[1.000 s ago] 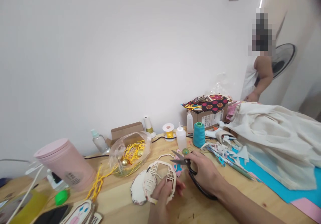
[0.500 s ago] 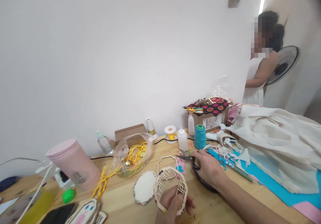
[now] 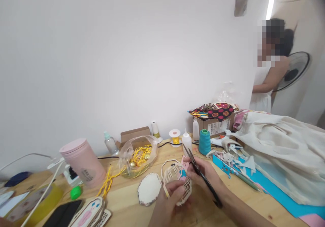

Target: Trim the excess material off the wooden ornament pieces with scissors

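My left hand [image 3: 170, 200] is closed around a pale wooden lattice frame [image 3: 187, 188], held tilted just above the table. In my right hand [image 3: 209, 169] is a pair of black-handled scissors [image 3: 210, 190]. Their blades point up and slightly left. The fingers of my right hand are close to the frame's upper right side; whether they touch it I cannot tell. Pink and blue pieces show around and through the frame's opening. A thin scalloped ring [image 3: 167, 161] lies behind it. To its left is a white scalloped panel [image 3: 149, 189] with a dark, patterned edge.
Along the wall stand a pink canister [image 3: 82, 161], a plastic bag of yellow cords [image 3: 142, 152], a glue bottle [image 3: 186, 140], a teal thread cone [image 3: 204, 143] and a filled cardboard box [image 3: 215, 127]. Paper scraps [image 3: 241, 166] and white cloth [image 3: 279, 142] cover the right. A person [image 3: 269, 71] stands beyond.
My right hand has moved in toward the wooden frame. The scissors have swung from pointing left to pointing upward. The frame has tilted and shifted slightly up and right.
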### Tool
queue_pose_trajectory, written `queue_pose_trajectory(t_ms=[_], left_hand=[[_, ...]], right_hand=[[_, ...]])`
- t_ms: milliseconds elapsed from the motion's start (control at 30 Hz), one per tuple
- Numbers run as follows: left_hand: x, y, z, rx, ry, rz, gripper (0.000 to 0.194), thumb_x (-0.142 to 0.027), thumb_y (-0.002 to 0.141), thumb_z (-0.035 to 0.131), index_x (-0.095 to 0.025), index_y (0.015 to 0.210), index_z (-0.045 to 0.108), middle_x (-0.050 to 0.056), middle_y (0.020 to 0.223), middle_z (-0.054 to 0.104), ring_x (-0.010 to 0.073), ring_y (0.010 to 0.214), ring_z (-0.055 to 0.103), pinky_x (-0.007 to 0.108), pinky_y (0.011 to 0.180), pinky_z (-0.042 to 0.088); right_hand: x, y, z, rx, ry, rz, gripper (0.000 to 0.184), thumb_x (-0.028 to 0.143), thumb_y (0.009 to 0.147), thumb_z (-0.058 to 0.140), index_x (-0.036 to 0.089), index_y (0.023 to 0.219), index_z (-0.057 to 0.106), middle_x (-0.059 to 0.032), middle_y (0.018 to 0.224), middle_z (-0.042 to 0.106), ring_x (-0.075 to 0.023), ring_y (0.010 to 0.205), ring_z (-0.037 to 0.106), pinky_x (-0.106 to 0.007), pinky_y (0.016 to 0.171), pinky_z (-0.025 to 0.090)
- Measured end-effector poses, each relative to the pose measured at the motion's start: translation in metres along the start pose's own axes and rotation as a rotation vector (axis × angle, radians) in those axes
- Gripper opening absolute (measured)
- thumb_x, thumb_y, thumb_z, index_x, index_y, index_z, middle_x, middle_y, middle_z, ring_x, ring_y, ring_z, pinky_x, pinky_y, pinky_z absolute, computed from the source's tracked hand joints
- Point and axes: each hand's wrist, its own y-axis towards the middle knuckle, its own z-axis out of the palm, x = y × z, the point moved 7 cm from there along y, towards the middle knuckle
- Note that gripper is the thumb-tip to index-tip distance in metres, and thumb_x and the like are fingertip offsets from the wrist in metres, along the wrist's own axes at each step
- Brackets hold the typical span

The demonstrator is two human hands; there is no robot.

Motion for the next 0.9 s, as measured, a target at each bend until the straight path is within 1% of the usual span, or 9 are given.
queue_pose_trajectory(t_ms=[67, 133, 200, 300, 400, 500, 567, 733, 900], left_hand=[[-0.003, 0.001, -0.001, -0.017, -0.141, 0.01, 0.031, -0.039, 0.062, 0.067, -0.012, 0.077, 0.066, 0.005, 0.058, 0.065, 0.0139, 0.052, 0.055, 0.026, 0.052, 0.039], [-0.005, 0.002, -0.002, -0.034, -0.178, 0.049, 0.028, -0.038, 0.062, 0.067, -0.012, 0.073, 0.065, 0.004, 0.056, 0.063, 0.012, 0.051, 0.054, 0.024, 0.052, 0.039], [-0.004, 0.002, 0.0, -0.034, -0.101, 0.083, 0.025, -0.034, 0.062, 0.069, -0.012, 0.071, 0.063, 0.002, 0.054, 0.06, 0.0112, 0.05, 0.052, 0.024, 0.05, 0.038], [-0.001, 0.001, 0.009, 0.05, 0.029, 0.122, 0.021, -0.033, 0.068, 0.063, -0.012, 0.067, 0.061, 0.001, 0.052, 0.057, 0.0108, 0.049, 0.049, 0.023, 0.048, 0.035], [0.003, 0.002, 0.016, 0.113, 0.046, 0.13, 0.024, -0.031, 0.075, 0.055, -0.013, 0.061, 0.059, 0.0, 0.052, 0.055, 0.01, 0.049, 0.047, 0.022, 0.047, 0.034], [0.003, 0.006, 0.014, 0.104, 0.025, 0.121, 0.026, -0.032, 0.078, 0.05, -0.013, 0.062, 0.059, 0.0, 0.05, 0.054, 0.0096, 0.046, 0.045, 0.022, 0.045, 0.032], [0.001, 0.008, 0.008, 0.061, -0.043, 0.113, 0.026, -0.034, 0.078, 0.05, -0.013, 0.065, 0.061, 0.0, 0.05, 0.055, 0.0098, 0.046, 0.045, 0.022, 0.046, 0.034], [-0.009, 0.007, -0.003, -0.028, -0.175, 0.129, 0.023, -0.031, 0.074, 0.056, -0.012, 0.066, 0.065, 0.001, 0.052, 0.056, 0.0095, 0.05, 0.048, 0.021, 0.047, 0.036], [-0.002, 0.008, -0.005, -0.033, -0.181, 0.087, 0.026, -0.034, 0.074, 0.056, -0.012, 0.068, 0.065, 0.002, 0.054, 0.059, 0.0103, 0.051, 0.05, 0.022, 0.049, 0.037]], right_hand=[[-0.002, 0.0, -0.004, -0.046, 0.064, 0.07, 0.037, 0.036, 0.063, 0.064, 0.014, 0.092, 0.056, 0.0056, 0.057, 0.046, -0.0094, 0.052, 0.044, -0.021, 0.05, 0.037], [-0.002, -0.001, -0.004, -0.065, 0.111, 0.126, 0.038, 0.038, 0.062, 0.064, 0.015, 0.09, 0.055, 0.006, 0.057, 0.045, -0.0087, 0.05, 0.042, -0.021, 0.047, 0.034], [0.0, -0.003, -0.001, -0.048, 0.154, 0.142, 0.038, 0.039, 0.062, 0.064, 0.015, 0.09, 0.054, 0.0065, 0.056, 0.044, -0.0084, 0.049, 0.041, -0.021, 0.046, 0.033], [0.001, -0.006, 0.011, 0.018, 0.214, 0.154, 0.04, 0.039, 0.061, 0.065, 0.017, 0.092, 0.053, 0.0078, 0.056, 0.042, -0.0082, 0.047, 0.042, -0.021, 0.047, 0.034], [0.001, -0.008, 0.021, 0.089, 0.208, 0.155, 0.041, 0.039, 0.06, 0.065, 0.018, 0.093, 0.051, 0.0085, 0.056, 0.04, -0.0078, 0.046, 0.04, -0.021, 0.045, 0.034], [0.001, -0.007, 0.02, 0.086, 0.151, 0.115, 0.038, 0.042, 0.067, 0.059, 0.019, 0.096, 0.05, 0.0077, 0.057, 0.038, -0.0088, 0.047, 0.039, -0.022, 0.045, 0.034], [0.003, -0.005, 0.011, 0.048, 0.017, 0.044, 0.035, 0.042, 0.07, 0.055, 0.019, 0.097, 0.05, 0.0057, 0.06, 0.042, -0.011, 0.052, 0.043, -0.023, 0.05, 0.036], [0.009, -0.004, -0.008, 0.032, -0.638, -0.157, 0.028, 0.027, 0.065, 0.059, 0.02, 0.091, 0.056, -0.0035, 0.08, 0.054, -0.0182, 0.072, 0.049, -0.029, 0.065, 0.039], [-0.003, -0.006, -0.006, 0.153, -0.875, -0.165, 0.029, 0.012, 0.061, 0.052, 0.022, 0.088, 0.057, -0.003, 0.08, 0.055, -0.018, 0.076, 0.05, -0.026, 0.064, 0.038]])
